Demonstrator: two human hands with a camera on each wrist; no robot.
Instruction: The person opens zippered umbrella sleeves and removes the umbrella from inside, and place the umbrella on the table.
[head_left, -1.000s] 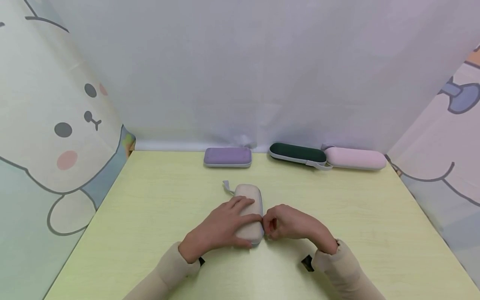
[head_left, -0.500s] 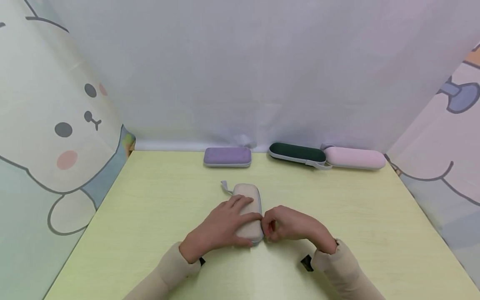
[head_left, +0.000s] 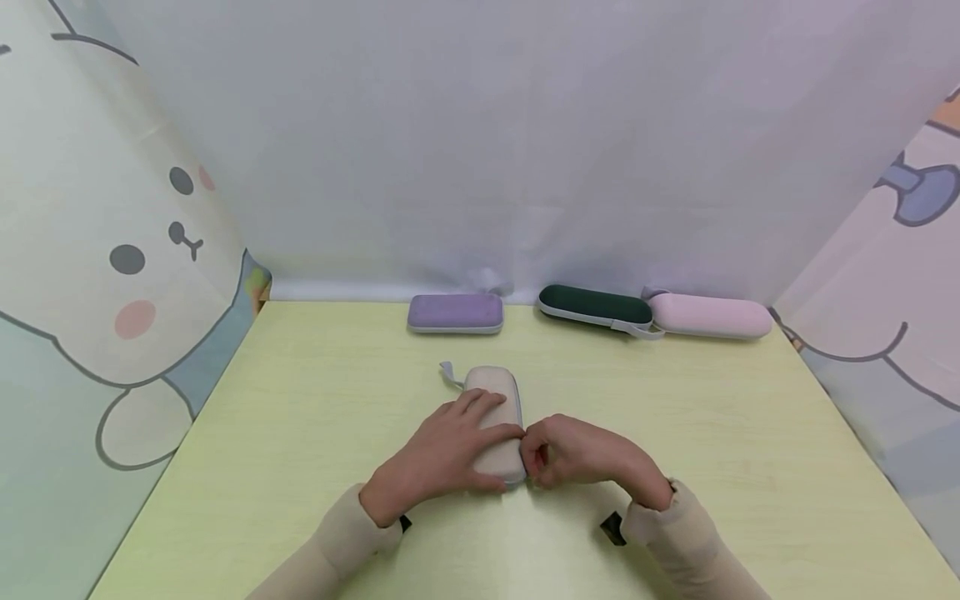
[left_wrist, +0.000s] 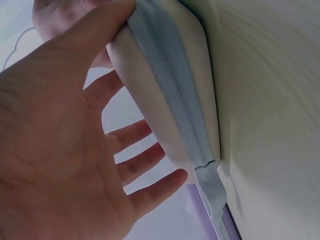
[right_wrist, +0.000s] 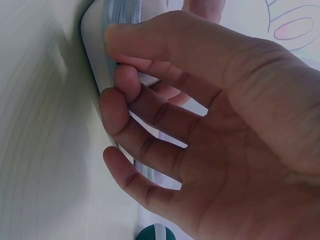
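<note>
A beige zippered glasses case (head_left: pixel 496 379) lies on the table, with a grey zip band (left_wrist: pixel 172 75) round its side and a grey strap (head_left: pixel 451 375) at its far left corner. My left hand (head_left: pixel 448 450) holds the case, fingers spread over its top and thumb at the near end. At the case's right side, low near the front corner, is my right hand (head_left: pixel 581 450). Its thumb and index finger pinch at the zip (right_wrist: pixel 123 11); the zip pull itself is hidden behind the fingers. The other right fingers are loosely bent.
Along the back of the table (head_left: pixel 330 400) lie a purple case (head_left: pixel 455 312), a dark green case (head_left: pixel 595 305) and a pink case (head_left: pixel 711 316). The green case's end touches or nearly touches the pink one. A pale curtain (head_left: pixel 465 150) hangs behind them.
The beige case has shifted slightly left and turned a little under my left hand. My right hand has moved slightly left and toward the near edge along the zip.
</note>
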